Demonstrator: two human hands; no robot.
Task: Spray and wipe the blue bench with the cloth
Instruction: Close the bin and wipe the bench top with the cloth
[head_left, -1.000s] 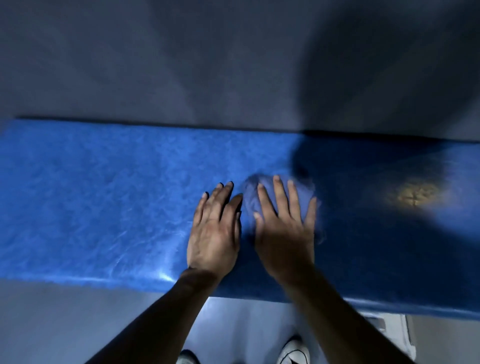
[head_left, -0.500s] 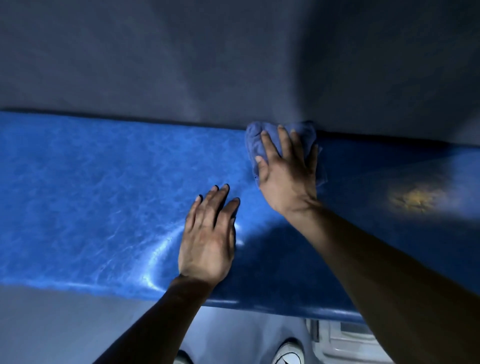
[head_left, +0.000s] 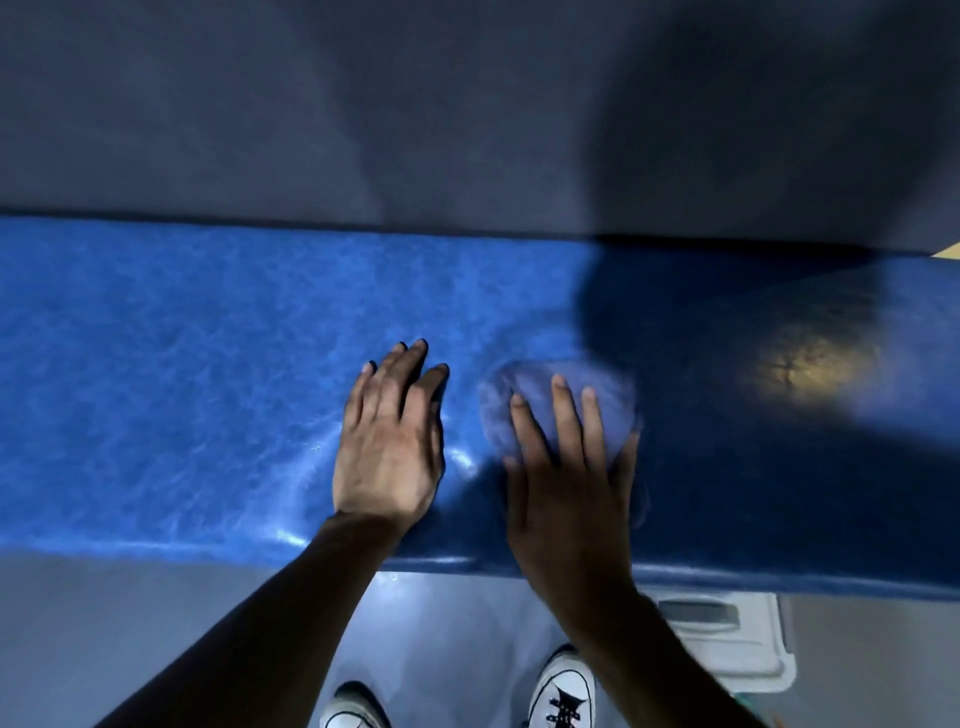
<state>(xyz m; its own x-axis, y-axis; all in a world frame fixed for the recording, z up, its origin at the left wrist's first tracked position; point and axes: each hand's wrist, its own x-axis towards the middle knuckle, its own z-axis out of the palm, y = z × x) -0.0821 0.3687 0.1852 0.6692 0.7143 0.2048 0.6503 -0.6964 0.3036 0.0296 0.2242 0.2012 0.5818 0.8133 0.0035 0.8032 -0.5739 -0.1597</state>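
The blue bench (head_left: 182, 374) runs across the whole view, glossy and marbled. A bluish-purple cloth (head_left: 530, 395) lies on it just right of the middle, blurred. My right hand (head_left: 566, 467) presses flat on the cloth with straight fingers, near the bench's front edge. My left hand (head_left: 389, 441) rests flat on the bare bench beside it, fingers straight, apart from the cloth. No spray bottle is in view.
A grey wall (head_left: 467, 104) rises behind the bench. A yellowish light patch (head_left: 810, 364) sits on the shadowed right part of the bench. Below the front edge are grey floor, my white shoes (head_left: 563, 691) and a pale plastic object (head_left: 727, 639).
My right hand has pulled the cloth from the bench's back edge toward the front, after pushing it back. The left hand has stayed flat in about the same place.
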